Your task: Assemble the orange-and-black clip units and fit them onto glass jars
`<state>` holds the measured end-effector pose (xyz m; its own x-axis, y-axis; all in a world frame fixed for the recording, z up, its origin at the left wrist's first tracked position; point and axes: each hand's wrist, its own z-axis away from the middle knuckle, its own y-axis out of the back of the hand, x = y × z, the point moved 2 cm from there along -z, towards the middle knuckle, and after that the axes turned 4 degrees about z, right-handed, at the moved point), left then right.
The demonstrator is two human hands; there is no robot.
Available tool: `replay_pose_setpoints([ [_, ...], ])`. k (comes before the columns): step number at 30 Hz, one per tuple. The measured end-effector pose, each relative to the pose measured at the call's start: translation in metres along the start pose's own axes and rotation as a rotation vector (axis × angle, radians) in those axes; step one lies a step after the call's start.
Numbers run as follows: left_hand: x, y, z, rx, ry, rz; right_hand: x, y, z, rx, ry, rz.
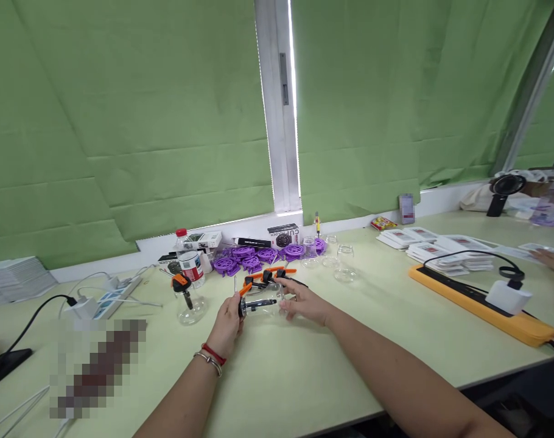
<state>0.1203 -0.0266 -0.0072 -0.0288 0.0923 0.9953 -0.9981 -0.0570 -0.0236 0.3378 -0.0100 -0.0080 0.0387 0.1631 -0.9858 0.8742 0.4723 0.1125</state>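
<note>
My left hand (226, 321) is wrapped round the black and orange top of a clear glass vessel (264, 309), which lies on its side with a black rod inside. Around the vessel's other end, my right hand (303, 300) has its fingers closed on the glass. Just behind are black and orange parts (268, 277), partly hidden by my hands. A similar glass vessel with a black and orange top (191, 309) stands upright to the left.
Purple wheel-shaped parts (251, 261), a bottle (191, 265) and clear glasses (346, 267) stand behind. White card stacks (436, 255) and an orange power strip (478, 304) lie right. Another person's hand (553, 261) rests at far right. Cables and a white power strip (117, 297) lie left.
</note>
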Motion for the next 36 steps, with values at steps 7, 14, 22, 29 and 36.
replay_pose_setpoints([
  [7, 0.006, -0.001, 0.001, 0.010, -0.126, 0.003, 0.009, -0.008, -0.006, -0.018, -0.121, -0.232],
  [14, 0.003, 0.003, -0.004, 0.029, -0.118, -0.045, 0.008, -0.013, -0.004, -0.050, -0.205, -0.294],
  [22, 0.002, 0.003, -0.004, 0.034, -0.149, -0.091, 0.012, -0.012, -0.005, -0.075, -0.213, -0.319],
  [29, 0.009, -0.001, 0.004, -0.106, -0.336, 0.173, 0.010, -0.023, -0.003, -0.171, -0.192, -0.485],
  [36, 0.021, 0.001, 0.007, -0.075, -0.438, 0.106, 0.017, -0.037, -0.005, -0.136, -0.204, -0.302],
])
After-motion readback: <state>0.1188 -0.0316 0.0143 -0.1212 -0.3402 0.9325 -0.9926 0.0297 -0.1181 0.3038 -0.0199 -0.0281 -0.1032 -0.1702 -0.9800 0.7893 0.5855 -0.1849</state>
